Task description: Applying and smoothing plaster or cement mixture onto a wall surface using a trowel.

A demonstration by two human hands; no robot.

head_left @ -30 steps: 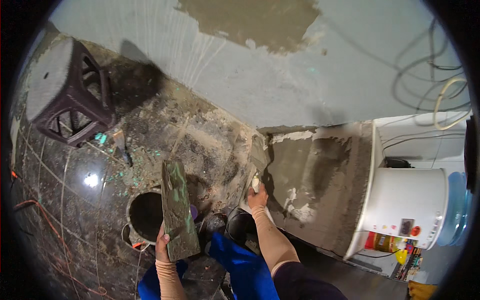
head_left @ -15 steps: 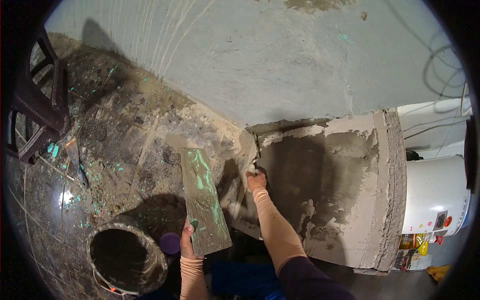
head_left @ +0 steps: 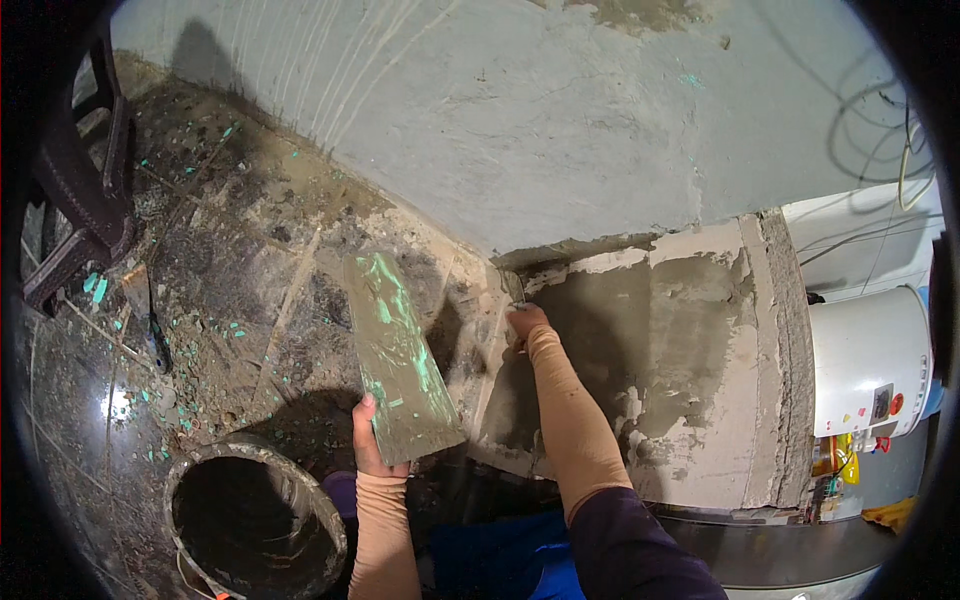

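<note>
bucket [head_left: 255,525] shifted right, holds dark mortar residue

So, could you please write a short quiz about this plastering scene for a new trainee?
1. True or false: the left hand holds a long flat board smeared with mortar.
2. Where does the right hand work?
A. inside the bucket
B. at the upper left corner of the wet plaster patch
C. on the white tank
3. Fill in: the round dark bucket stands on the floor to the person's ______ side.

Key
1. True.
2. B: the hand is against the wet plaster patch, below the grey wall, far from the white tank.
3. Left.
</note>
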